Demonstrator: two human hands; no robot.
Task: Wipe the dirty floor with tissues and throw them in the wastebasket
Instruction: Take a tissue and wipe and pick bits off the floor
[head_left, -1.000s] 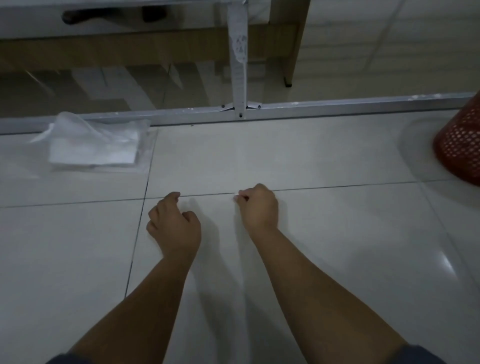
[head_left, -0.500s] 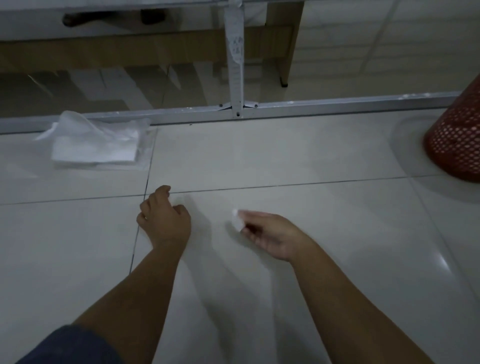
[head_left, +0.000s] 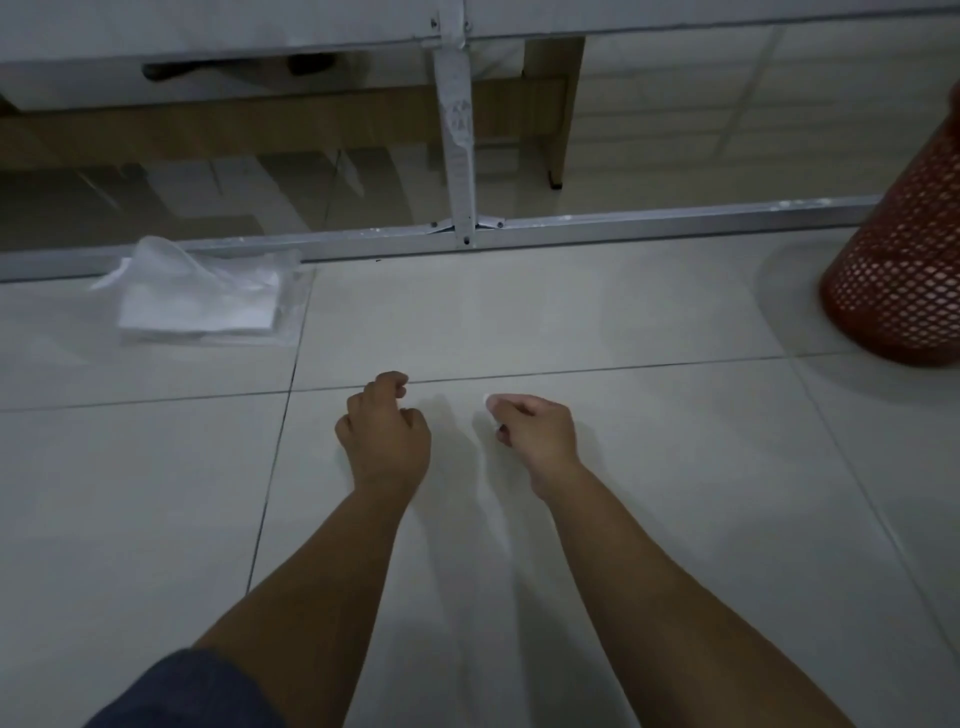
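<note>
Head camera looks down on a pale, glossy tiled floor (head_left: 597, 322) crossed by thin dark grout lines; both bare forearms reach forward over it, side by side. The left hand (head_left: 384, 431) hovers low over the tile, just on the near side of a grout line, its fingers loosely curled with nothing between them. The right hand (head_left: 535, 428) sits near it, a gap of bare tile between the two; its thumb and fingers are curled and pinch a small white wad of tissue (head_left: 489, 400), of which only a bit shows at the fingertips; whether the wad touches the floor is hard to tell in the dim light. At the far left, against a silver metal floor rail (head_left: 675, 218), lies an opened clear plastic pack of white tissues (head_left: 202, 301), well apart from both hands. At the right edge stands a red plastic mesh wastebasket (head_left: 904, 280), cut off by the frame, resting on the floor well apart from the right hand. A vertical silver metal post (head_left: 460, 135) rises from the rail; glass panels fill the frame beyond it, and a light brown wooden desk leg (head_left: 556, 104) shows behind the glass. A dark blue sleeve (head_left: 192, 691) covers the left upper arm at the bottom edge.
</note>
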